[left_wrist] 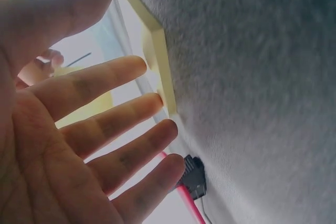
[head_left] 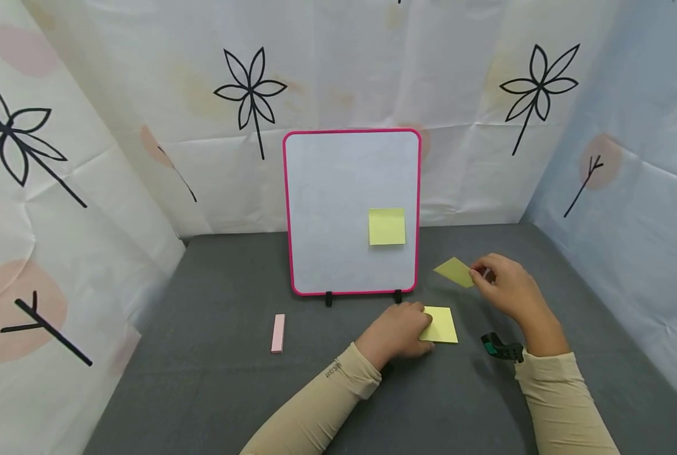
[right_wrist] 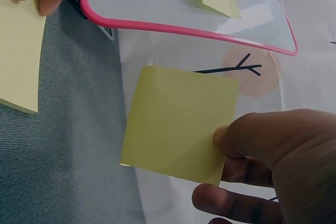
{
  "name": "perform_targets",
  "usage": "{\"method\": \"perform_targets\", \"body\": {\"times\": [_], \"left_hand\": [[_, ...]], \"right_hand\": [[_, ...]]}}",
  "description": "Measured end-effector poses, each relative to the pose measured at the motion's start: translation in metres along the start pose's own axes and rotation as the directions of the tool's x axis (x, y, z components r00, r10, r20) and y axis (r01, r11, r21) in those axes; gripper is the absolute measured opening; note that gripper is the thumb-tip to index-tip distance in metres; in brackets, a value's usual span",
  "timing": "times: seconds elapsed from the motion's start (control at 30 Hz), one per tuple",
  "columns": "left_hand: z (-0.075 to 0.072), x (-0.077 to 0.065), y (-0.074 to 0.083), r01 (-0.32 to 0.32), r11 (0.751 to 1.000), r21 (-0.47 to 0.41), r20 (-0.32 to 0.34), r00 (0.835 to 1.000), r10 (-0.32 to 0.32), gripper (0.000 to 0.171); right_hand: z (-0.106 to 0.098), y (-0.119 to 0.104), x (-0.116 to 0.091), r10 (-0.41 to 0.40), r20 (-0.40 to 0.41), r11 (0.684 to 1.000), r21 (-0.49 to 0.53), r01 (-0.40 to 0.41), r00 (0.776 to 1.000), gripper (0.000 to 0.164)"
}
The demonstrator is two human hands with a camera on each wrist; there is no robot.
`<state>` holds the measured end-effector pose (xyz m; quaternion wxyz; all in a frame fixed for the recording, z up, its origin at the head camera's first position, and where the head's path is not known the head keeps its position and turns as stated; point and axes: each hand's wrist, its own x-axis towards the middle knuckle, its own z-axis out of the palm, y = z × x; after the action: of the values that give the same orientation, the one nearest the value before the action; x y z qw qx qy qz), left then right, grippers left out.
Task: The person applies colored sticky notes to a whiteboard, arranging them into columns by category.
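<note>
My right hand (head_left: 509, 287) pinches a single yellow sticky note (right_wrist: 181, 124) by one edge between thumb and fingers, raised off the table to the right of the whiteboard (head_left: 338, 183). On the table below lies a pad of yellow sticky notes (head_left: 443, 327). The fingertips of my left hand (head_left: 396, 332) rest on that pad's left side; in the left wrist view its fingers are extended and spread, with the thumb near the pad's other end. Another yellow sticky note (head_left: 386, 227) is stuck to the whiteboard's lower right part.
The pink-framed whiteboard stands upright on small black feet (head_left: 329, 299) at the back of the grey table (head_left: 219, 379). A narrow pink block (head_left: 278, 333) lies to the left. Patterned cloth walls (head_left: 338, 63) enclose the back and sides.
</note>
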<state>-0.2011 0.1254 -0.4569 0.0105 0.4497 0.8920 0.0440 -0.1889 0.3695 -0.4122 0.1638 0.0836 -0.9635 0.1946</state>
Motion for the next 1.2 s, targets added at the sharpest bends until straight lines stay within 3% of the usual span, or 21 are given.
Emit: {"method": "perform_targets", "body": {"times": [0.3, 0.5, 0.6, 0.8, 0.97, 1.2], "left_hand": [[-0.011, -0.003, -0.022, 0.033, 0.996, -0.088, 0.015, 0.999, -0.032, 0.034], [-0.025, -0.008, -0.042, 0.036, 0.979, -0.199, -0.043, 0.998, -0.045, 0.034], [-0.036, -0.015, -0.056, 0.061, 0.964, -0.261, -0.079, 0.993, -0.084, 0.04], [-0.055, -0.029, -0.083, 0.095, 0.934, -0.345, -0.198, 0.965, -0.171, 0.04], [-0.063, -0.036, -0.094, 0.09, 0.917, -0.388, -0.274, 0.939, -0.208, 0.041], [-0.068, -0.039, -0.099, 0.074, 0.918, -0.39, -0.35, 0.91, -0.222, 0.045]], "right_hand": [[0.003, -0.005, 0.004, -0.027, -0.005, 1.0, -0.004, 0.027, 1.0, 0.006], [0.005, -0.008, 0.006, -0.042, -0.003, 0.999, 0.001, 0.042, 0.999, 0.005], [0.007, -0.009, 0.007, -0.055, -0.03, 0.998, 0.002, 0.055, 0.998, 0.006], [0.01, -0.013, 0.008, -0.063, -0.114, 0.998, -0.013, 0.062, 0.991, 0.007], [0.014, -0.015, 0.009, -0.114, -0.264, 0.993, -0.029, 0.11, 0.958, 0.008], [0.014, -0.02, 0.01, -0.151, -0.418, 0.987, -0.022, 0.157, 0.896, 0.008]]}}
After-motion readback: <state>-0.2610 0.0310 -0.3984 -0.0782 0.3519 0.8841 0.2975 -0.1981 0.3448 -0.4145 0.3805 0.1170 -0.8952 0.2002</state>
